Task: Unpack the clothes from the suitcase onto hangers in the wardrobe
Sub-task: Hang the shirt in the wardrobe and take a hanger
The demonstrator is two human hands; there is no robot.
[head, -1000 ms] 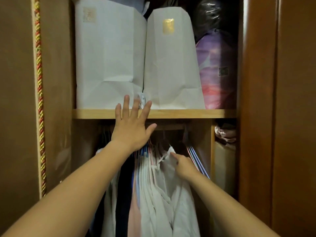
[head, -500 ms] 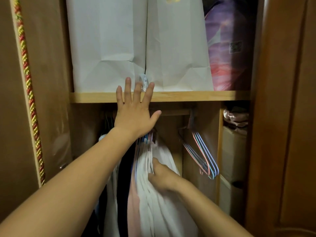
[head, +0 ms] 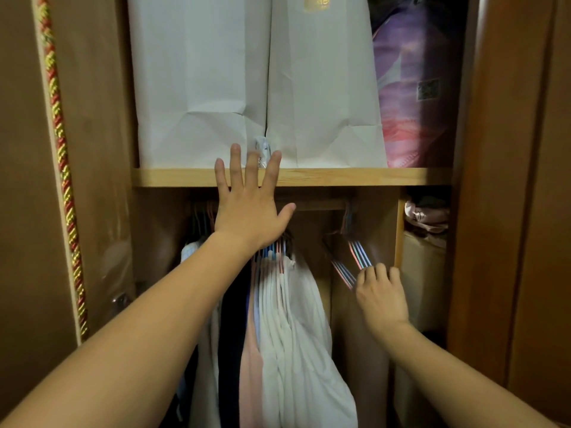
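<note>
Several empty hangers (head: 355,261) slant down toward the curled right hand (head: 381,296) gripping them; left hand (head: 250,211) spread.

Pink and blue empty hangers (head: 358,257) are showing at the right grip (head: 381,296); white, navy and pale-pink clothes (head: 278,319) are hanging under the left grip (head: 250,208), white bags (head: 200,81) above.

— Above the rail (head: 312,205)?
— Directly over it, the shelf (head: 355,177); on that, two paper bags (head: 200,88) side by side, a wrapped bundle (head: 417,88) to their right.
— Below the rail?
— Hung at its left part, the clothes (head: 287,319); at its right end, empty hangers (head: 355,257), apart from the clothes.
— Hands?
— Left hand (head: 250,208) before the rail, fingertips over the shelf edge. Right hand (head: 381,295) below the rail, touching the empty hangers.
</note>
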